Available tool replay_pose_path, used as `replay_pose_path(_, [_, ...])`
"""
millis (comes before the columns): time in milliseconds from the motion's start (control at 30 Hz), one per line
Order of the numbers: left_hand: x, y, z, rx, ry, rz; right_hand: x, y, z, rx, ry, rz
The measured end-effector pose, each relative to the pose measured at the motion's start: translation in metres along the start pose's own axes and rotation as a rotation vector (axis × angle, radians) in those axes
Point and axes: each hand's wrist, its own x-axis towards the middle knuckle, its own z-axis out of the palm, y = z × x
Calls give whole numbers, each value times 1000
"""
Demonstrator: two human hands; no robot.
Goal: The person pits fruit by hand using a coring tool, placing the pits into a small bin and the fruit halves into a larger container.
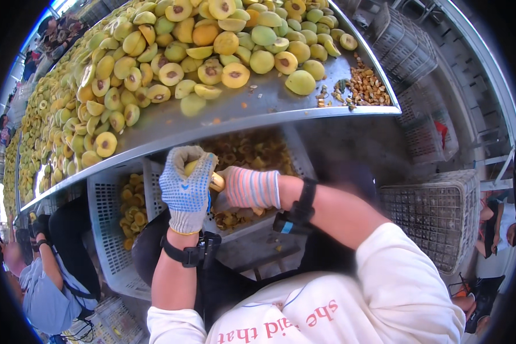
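My left hand, in a pale knitted glove with blue dots, is closed around a yellow stone-fruit piece, held just below the table's near edge. My right hand, in a striped pink and grey glove, meets it from the right with its fingers curled in. Between the two hands shows a pale yellow, rounded end; whether it is fruit or a tool handle I cannot tell. Below them a white crate holds brownish fruit scraps. Many halved yellow-green stone fruits are heaped on the metal table.
A pile of brown pits lies at the table's right corner. Left of my legs stands a white crate with fruit halves. Grey crates stand at the right. A co-worker sits at the left.
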Motion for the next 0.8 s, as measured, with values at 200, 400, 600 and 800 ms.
replay_pose_path(200, [3,18,-15,469,-173,273,-10,-1,1,315,10,-279])
replay_pose_path(400, [15,-3,-15,-307,-85,-234,8,-23,-12,-414,-193,-83])
replay_pose_path(600, [7,-11,-12,-114,-38,-132,6,-43,-27,-423,-282,314])
replay_pose_path(800, [8,-9,-2,-48,-102,-207,7,-17,-11,-966,-399,-197])
